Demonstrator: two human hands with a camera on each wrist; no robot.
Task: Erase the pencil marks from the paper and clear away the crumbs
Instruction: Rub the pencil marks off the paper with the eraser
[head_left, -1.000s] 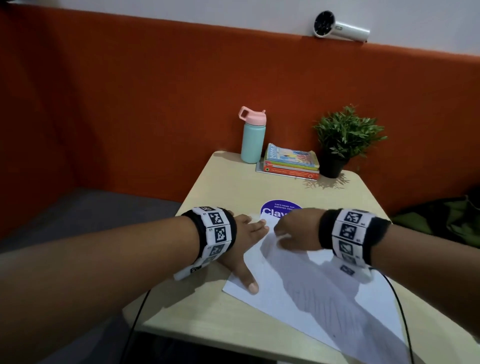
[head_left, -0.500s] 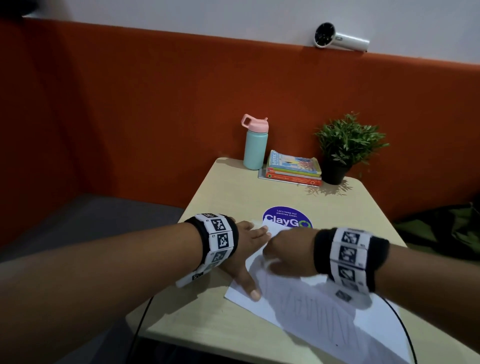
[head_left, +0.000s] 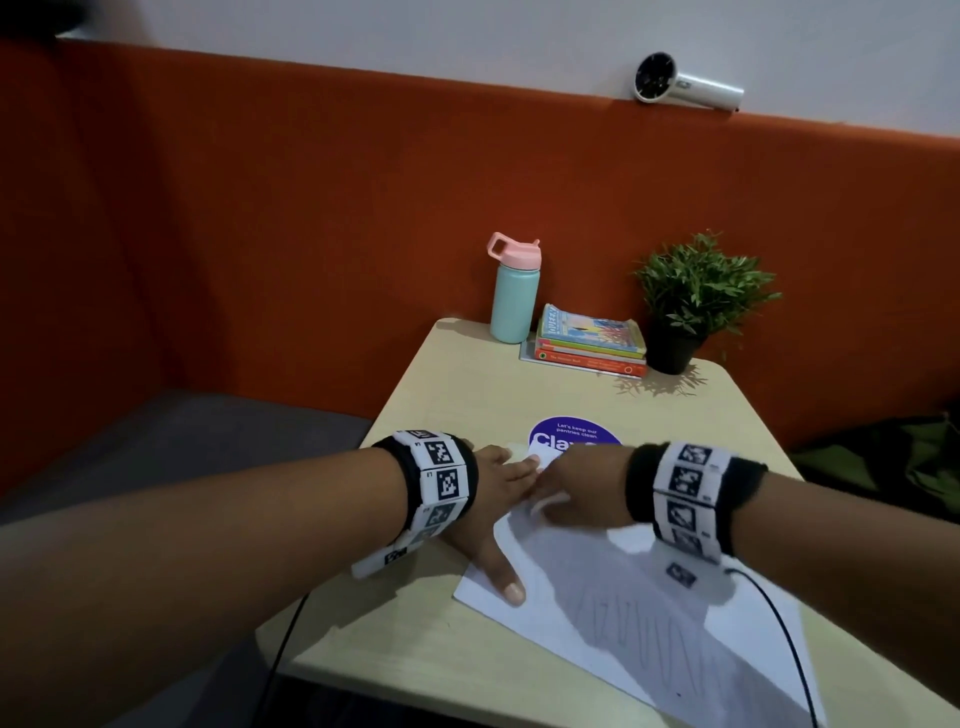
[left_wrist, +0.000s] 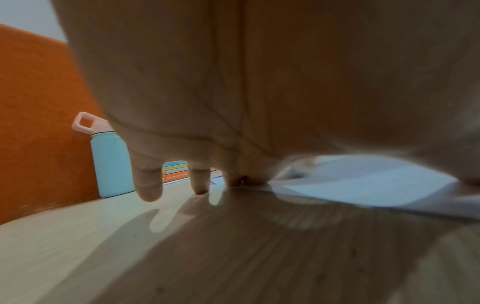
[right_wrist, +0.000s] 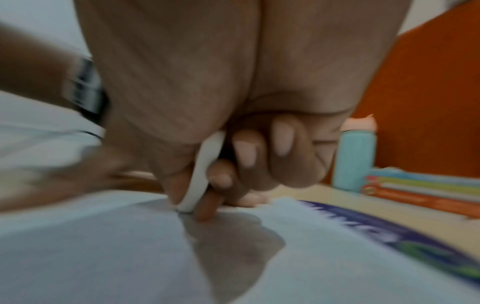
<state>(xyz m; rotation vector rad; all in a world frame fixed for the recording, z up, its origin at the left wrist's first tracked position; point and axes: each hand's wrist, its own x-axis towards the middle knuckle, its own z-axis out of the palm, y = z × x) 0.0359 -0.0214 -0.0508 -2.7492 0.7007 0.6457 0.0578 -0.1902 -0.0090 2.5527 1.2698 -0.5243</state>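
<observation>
A white sheet of paper (head_left: 597, 587) lies at an angle on the near part of the table, with faint pencil zigzags (head_left: 649, 629) on its lower half. My left hand (head_left: 493, 499) lies flat with straight fingers on the paper's left edge, thumb (head_left: 506, 582) on the sheet. In the left wrist view its fingers (left_wrist: 148, 183) rest on the tabletop beside the paper (left_wrist: 363, 185). My right hand (head_left: 576, 493) pinches a white eraser (right_wrist: 205, 172) between thumb and fingers, its tip touching the paper (right_wrist: 103, 246) near the far corner.
On the light wooden table (head_left: 467, 395), a teal bottle with a pink lid (head_left: 514, 291), a stack of books (head_left: 592, 343) and a potted plant (head_left: 691, 301) stand along the far edge. A purple round sticker (head_left: 571, 434) sits beyond the paper. An orange partition runs behind.
My right hand with the eraser slid toward me and left, then back out toward the far corner of the paper. The left hand stayed pressed on the sheet.
</observation>
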